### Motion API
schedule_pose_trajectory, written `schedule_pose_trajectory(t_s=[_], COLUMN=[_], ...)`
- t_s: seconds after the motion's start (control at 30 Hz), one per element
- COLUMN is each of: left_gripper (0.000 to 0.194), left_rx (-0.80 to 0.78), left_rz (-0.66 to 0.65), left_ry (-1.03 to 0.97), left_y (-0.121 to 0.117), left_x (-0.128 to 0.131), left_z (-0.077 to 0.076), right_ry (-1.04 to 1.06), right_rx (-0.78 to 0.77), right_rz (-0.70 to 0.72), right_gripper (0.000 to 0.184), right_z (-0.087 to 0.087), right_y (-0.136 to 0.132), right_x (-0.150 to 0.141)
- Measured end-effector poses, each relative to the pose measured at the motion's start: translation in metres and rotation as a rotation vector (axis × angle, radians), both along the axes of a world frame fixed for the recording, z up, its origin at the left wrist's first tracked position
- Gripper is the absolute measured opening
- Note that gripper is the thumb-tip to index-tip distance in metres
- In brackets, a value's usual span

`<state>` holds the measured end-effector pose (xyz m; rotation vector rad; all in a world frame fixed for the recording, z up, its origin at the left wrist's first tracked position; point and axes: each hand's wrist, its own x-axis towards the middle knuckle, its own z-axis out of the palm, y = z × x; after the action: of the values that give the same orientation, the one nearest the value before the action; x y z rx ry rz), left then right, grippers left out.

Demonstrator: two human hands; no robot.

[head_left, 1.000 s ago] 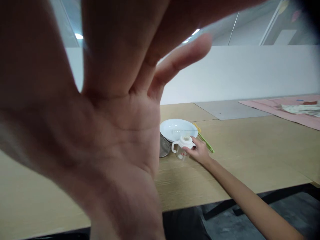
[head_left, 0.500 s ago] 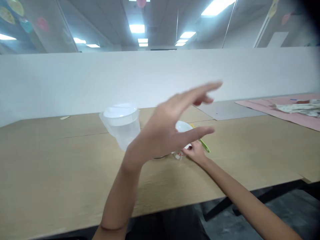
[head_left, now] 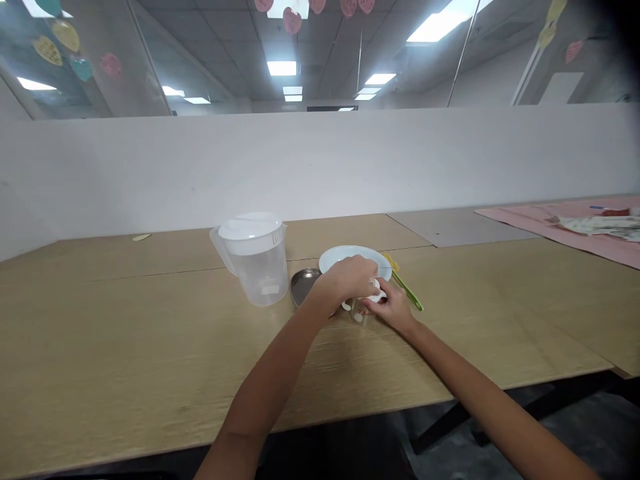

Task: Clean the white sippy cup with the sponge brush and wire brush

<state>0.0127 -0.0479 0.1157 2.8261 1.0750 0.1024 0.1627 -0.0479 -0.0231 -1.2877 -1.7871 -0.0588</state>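
A small clear baby cup with a white handled lid (head_left: 357, 308) stands on the wooden table (head_left: 150, 347). My left hand (head_left: 347, 279) curls down over its lid from the left. My right hand (head_left: 393, 308) holds the cup's right side with closed fingers. Just behind the hands lies a white bowl (head_left: 345, 255). A round metal dish (head_left: 303, 285) sits left of the cup, partly behind my left wrist. A green and yellow utensil (head_left: 407, 289) lies to the right of the bowl.
A clear plastic pitcher with a white lid (head_left: 255, 257) stands left of the metal dish. A white partition (head_left: 320, 167) runs along the table's far edge. A pink mat with cloth and small items (head_left: 575, 227) lies far right, next to a grey sheet (head_left: 460, 228).
My left hand was right up against the camera, then dropped away and now rests on the cup's lid. My right hand has stayed on the cup.
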Motion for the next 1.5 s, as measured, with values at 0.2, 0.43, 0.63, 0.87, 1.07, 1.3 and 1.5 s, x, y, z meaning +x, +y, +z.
schedule_pose_trajectory(t_s=[0.2, 0.43, 0.63, 0.87, 1.07, 1.3, 1.5], left_gripper=[0.024, 0.026, 0.034, 0.035, 0.037, 0.034, 0.037], left_rx=[0.070, -0.028, -0.081, -0.324, -0.513, -0.688, -0.801], left_rz=[0.034, -0.051, -0.177, -0.273, -0.362, -0.449, -0.517], left_ry=[-0.125, -0.034, -0.151, -0.288, -0.372, -0.370, -0.357], left_y=[0.003, 0.000, 0.025, 0.047, 0.058, 0.060, 0.063], left_x=[-0.008, -0.001, -0.006, -0.011, -0.013, -0.014, -0.015], left_z=[0.004, 0.005, -0.007, -0.016, -0.022, -0.020, -0.021], right_ry=[0.002, 0.007, 0.050, 0.127, 0.125, 0.121, 0.124], right_rx=[0.001, -0.001, 0.019, -0.020, -0.038, -0.072, -0.083], right_rz=[0.010, -0.022, -0.054, -0.012, 0.031, 0.068, 0.111], right_gripper=[0.036, 0.037, 0.039, 0.037, 0.034, 0.035, 0.035], right_z=[-0.002, -0.001, -0.005, -0.006, -0.005, -0.004, -0.008], right_y=[0.002, 0.001, 0.005, 0.006, 0.006, 0.004, 0.006], right_x=[0.000, -0.001, 0.000, -0.001, -0.002, -0.003, -0.002])
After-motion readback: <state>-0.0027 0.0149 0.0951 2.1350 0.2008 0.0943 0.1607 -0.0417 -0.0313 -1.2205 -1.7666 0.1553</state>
